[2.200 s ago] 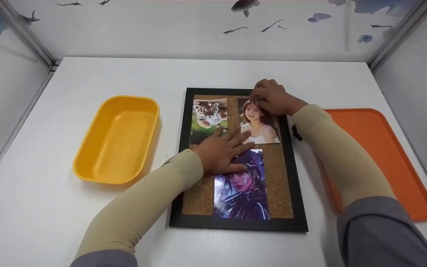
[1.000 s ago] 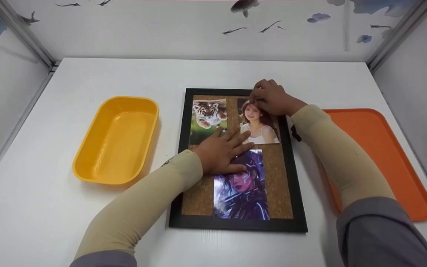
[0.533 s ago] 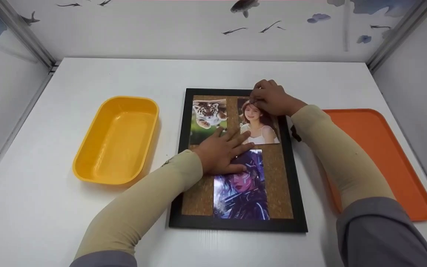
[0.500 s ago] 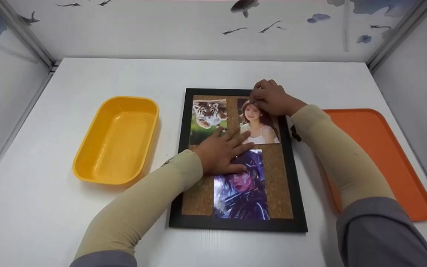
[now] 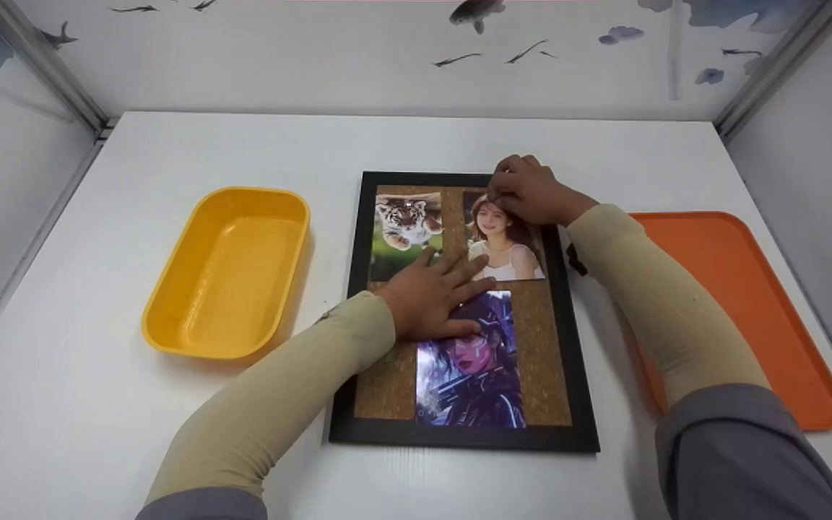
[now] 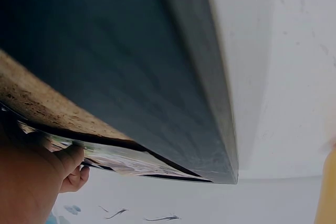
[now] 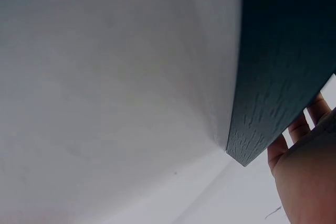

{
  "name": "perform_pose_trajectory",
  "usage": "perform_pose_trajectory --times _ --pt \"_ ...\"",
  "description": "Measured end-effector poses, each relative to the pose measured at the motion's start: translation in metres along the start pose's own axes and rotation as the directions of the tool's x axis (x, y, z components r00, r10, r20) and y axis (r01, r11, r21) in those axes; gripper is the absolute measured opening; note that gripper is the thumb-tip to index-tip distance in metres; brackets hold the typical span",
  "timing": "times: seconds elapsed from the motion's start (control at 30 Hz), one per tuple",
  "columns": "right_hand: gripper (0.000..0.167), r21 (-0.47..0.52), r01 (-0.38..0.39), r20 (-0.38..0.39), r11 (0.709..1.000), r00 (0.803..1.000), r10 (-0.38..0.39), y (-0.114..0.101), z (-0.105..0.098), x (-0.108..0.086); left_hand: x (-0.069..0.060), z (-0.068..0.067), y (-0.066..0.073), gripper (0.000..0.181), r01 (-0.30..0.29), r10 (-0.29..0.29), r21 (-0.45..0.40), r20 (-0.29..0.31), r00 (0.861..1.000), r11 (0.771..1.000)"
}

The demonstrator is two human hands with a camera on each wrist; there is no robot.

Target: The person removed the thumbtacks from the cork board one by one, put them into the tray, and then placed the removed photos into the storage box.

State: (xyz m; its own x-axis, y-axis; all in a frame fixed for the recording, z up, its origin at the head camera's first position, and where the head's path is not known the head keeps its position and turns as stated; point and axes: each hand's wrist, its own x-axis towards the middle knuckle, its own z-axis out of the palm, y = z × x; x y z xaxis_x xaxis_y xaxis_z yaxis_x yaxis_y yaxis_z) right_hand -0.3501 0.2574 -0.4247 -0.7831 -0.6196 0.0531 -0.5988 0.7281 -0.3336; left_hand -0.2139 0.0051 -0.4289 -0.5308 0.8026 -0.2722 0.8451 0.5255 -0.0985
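A black-framed cork board (image 5: 544,347) lies on the white table, bearing a tiger photo (image 5: 409,227), a portrait photo (image 5: 506,253) and a purple cyberpunk-style picture (image 5: 470,390). My left hand (image 5: 430,296) rests with spread fingers across the middle, touching all three prints. At the portrait's top edge, my right hand (image 5: 531,191) has curled fingers, thumb and forefinger pinching a tiny pushpin that they mostly hide. A small shiny pin head (image 5: 408,204) shows on the tiger photo. In the right wrist view, the fingers (image 7: 298,128) reach over the black frame.
A yellow plastic basin (image 5: 228,282) stands left of the board. To the right lies an orange tray (image 5: 741,303), partly under the right forearm. White panels (image 5: 358,65) with painted fish enclose the table's back and sides.
Both hands and the board stay in nearly the same place. The glint at the right fingertips, visible about two seconds ago, is now hidden behind them.
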Motion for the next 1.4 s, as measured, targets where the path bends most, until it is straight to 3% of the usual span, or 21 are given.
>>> perform_pose_trajectory --times 1.4 --pt "0.006 0.010 -0.025 0.002 1.000 1.000 0.025 -0.0004 0.0004 -0.0015 0.0019 0.0039 -0.0002 0.078 0.004 -0.003 0.012 -0.018 1.000 1.000"
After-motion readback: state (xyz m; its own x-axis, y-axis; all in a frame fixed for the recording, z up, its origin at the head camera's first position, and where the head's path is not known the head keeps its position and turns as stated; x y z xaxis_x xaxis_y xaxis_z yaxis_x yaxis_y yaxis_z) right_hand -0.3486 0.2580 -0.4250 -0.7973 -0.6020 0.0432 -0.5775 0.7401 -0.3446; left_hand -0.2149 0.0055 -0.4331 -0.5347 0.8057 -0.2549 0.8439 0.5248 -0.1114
